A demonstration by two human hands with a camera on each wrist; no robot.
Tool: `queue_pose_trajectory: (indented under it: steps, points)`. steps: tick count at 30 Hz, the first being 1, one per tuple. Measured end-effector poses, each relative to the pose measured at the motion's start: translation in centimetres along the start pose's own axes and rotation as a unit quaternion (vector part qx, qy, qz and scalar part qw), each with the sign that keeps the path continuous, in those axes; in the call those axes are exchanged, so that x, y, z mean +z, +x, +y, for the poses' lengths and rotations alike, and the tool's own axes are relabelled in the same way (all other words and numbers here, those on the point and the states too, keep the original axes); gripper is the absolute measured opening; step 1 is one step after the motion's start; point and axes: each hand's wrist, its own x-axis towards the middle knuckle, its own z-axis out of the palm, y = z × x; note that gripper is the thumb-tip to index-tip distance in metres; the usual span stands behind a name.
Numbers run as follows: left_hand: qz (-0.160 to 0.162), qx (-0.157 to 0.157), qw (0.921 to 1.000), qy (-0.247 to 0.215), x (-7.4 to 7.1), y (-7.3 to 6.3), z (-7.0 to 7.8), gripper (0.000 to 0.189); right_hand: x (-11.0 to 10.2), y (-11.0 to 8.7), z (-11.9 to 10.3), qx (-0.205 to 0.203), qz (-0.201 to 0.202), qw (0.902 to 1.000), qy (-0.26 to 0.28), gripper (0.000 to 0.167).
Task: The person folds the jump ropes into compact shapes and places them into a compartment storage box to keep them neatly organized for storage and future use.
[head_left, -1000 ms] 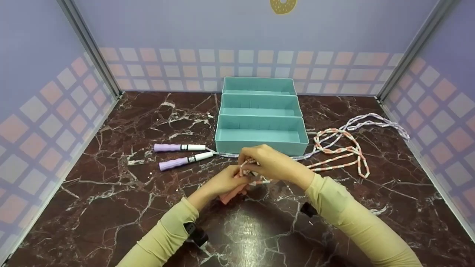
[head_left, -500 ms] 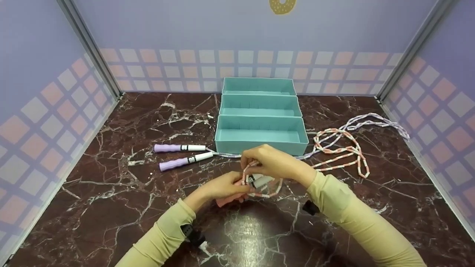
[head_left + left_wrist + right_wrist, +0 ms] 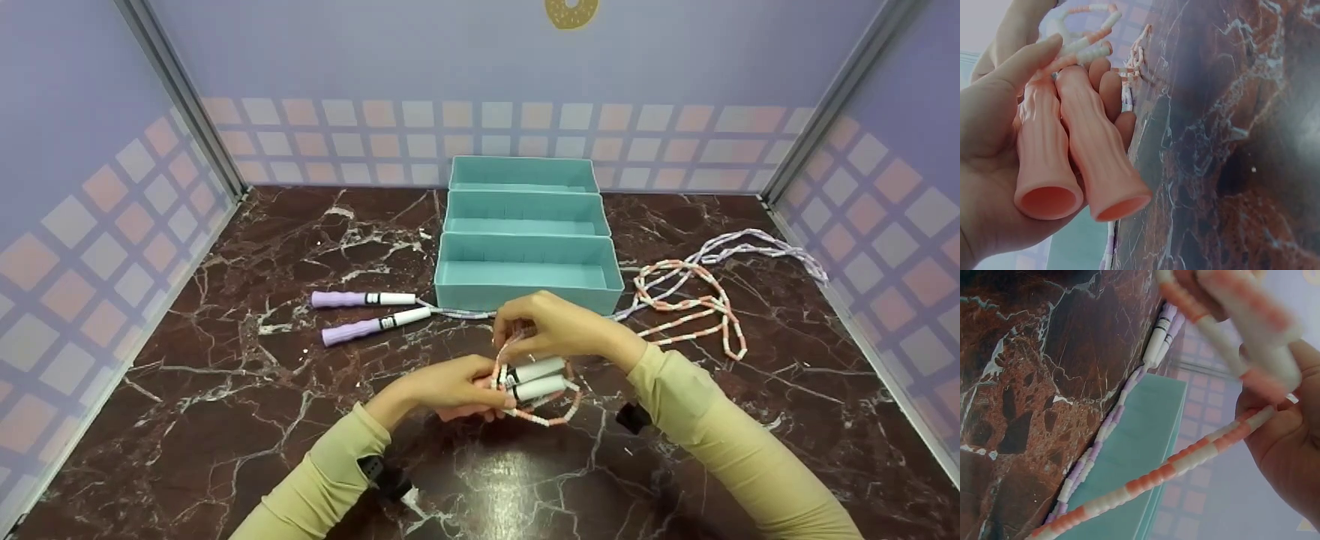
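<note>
Counted one purple-and-white rope (image 3: 1090,455), one orange-and-white rope (image 3: 1148,481), two purple handles (image 3: 352,331) and two pink handles (image 3: 1044,146) (four handles in all). Also tallied: three teal boxes (image 3: 525,298), one left hand (image 3: 446,382), one right hand (image 3: 559,326), one doughnut picture (image 3: 570,21).

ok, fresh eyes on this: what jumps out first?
Probably the teal bins, three in a row running back at mid-view. Just in front, two pink handles sit in the left grip, while the right grip pinches an orange-and-white beaded cord. Next, the purple-and-white handles, lying side by side left of the bins.
</note>
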Motion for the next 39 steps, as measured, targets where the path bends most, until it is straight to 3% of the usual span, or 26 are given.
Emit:
queue_pose_trajectory:
  steps: [14,27,31,35,39]
  points:
    - [0.018,0.000,0.9987,-0.047,0.3,-0.3,0.5,0.025,-0.2,-0.5,0.9,0.021,0.002,0.9960,0.087,0.014]
    - [0.051,0.024,0.9972,-0.049,0.0,-0.6,0.2,0.020,0.3,-1.3,3.3,0.055,0.021,0.9811,0.184,0.015]
    - [0.092,0.029,0.9944,-0.044,-0.4,-0.5,0.2,0.024,0.6,-1.5,4.0,0.053,0.037,0.9825,0.175,0.019]
    - [0.156,0.030,0.9872,-0.016,-0.9,-0.5,0.3,0.024,1.0,-1.8,4.4,0.048,0.057,0.9854,0.153,0.026]
    - [0.208,0.022,0.9779,0.002,-1.2,-0.5,0.4,0.023,1.4,-2.1,4.9,0.063,0.084,0.9873,0.119,0.013]
